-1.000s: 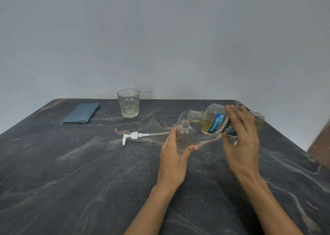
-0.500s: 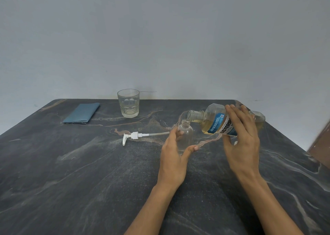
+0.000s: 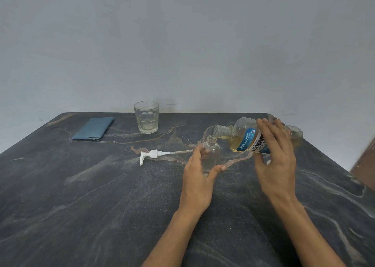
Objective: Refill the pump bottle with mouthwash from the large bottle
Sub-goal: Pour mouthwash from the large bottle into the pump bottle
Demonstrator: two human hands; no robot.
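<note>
- Both hands are busy: the left hand curls its thumb and fingers round the small pump bottle, steadying it upright on the table, while the right hand grasps the large bottle over its label, fingers spread across the top
- That large bottle is tipped almost flat, its open neck just above and to the right of the small bottle's mouth; yellow mouthwash lies pooled along its lower side, right up to the neck
- Whether any liquid is crossing the gap cannot be told; the small bottle looks nearly empty, so the refill seems barely begun
- Lying on the table to the left, well clear of the pour, is the pump head with its long tube pointing toward the small bottle
- Main risk: the small mouth is narrow and the big neck is wide, so a steeper tilt could send a gush over the rim and onto the table
- A second risk: the neck sits slightly off to one side, so a stream could miss or run down the outside onto the left fingers
- Farther back stand a glass and a folded blue cloth, which could mop up a spill
</note>
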